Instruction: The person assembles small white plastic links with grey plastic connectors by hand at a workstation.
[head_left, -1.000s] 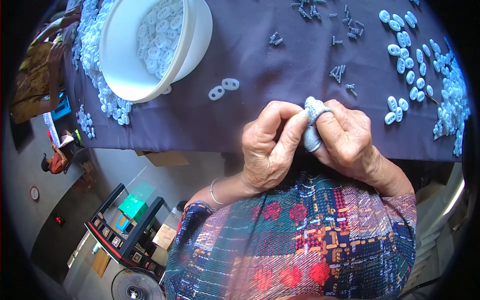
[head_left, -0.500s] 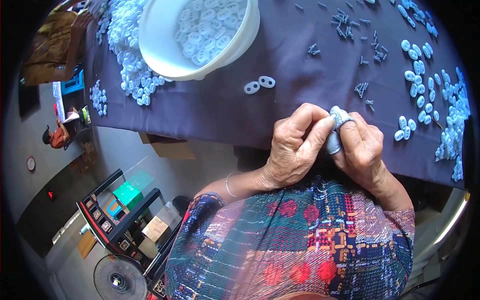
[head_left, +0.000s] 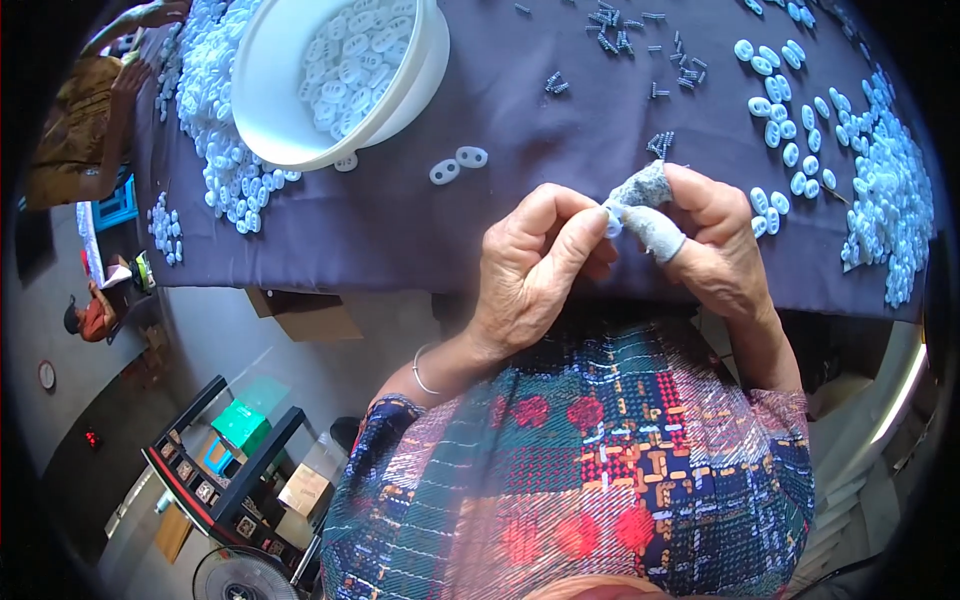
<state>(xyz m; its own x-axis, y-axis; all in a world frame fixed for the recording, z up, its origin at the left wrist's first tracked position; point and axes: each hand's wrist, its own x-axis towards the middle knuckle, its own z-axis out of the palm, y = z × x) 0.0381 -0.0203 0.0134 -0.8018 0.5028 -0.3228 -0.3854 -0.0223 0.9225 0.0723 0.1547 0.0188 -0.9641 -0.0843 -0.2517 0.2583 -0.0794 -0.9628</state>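
Note:
Over the near edge of the table, my left hand (head_left: 540, 262) pinches a small white oval plastic piece with holes (head_left: 612, 222) between thumb and fingers. My right hand (head_left: 712, 240) wears grey-white cloth finger covers (head_left: 640, 188) on its thumb and forefinger. Its covered tips close together at the right side of the piece; whatever sits between them is too small to make out. Beyond my hands lies a small cluster of short dark screws (head_left: 660, 145). To the left of them, two white oval pieces (head_left: 458, 165) with two dark holes each rest on the dark cloth.
A white tub (head_left: 425, 75) holding many oval pieces stands at the far left, beside a large heap of them (head_left: 210, 110). More screws (head_left: 610, 35) lie at the back. Loose pieces (head_left: 790, 130) and another heap (head_left: 885, 215) cover the right side. Another person's arm (head_left: 125, 95) shows far left.
My view has shifted, so the table things appear further left. My right hand's covered thumb and forefinger have turned toward the left and opened into view, and the oval piece now shows at my left fingertips.

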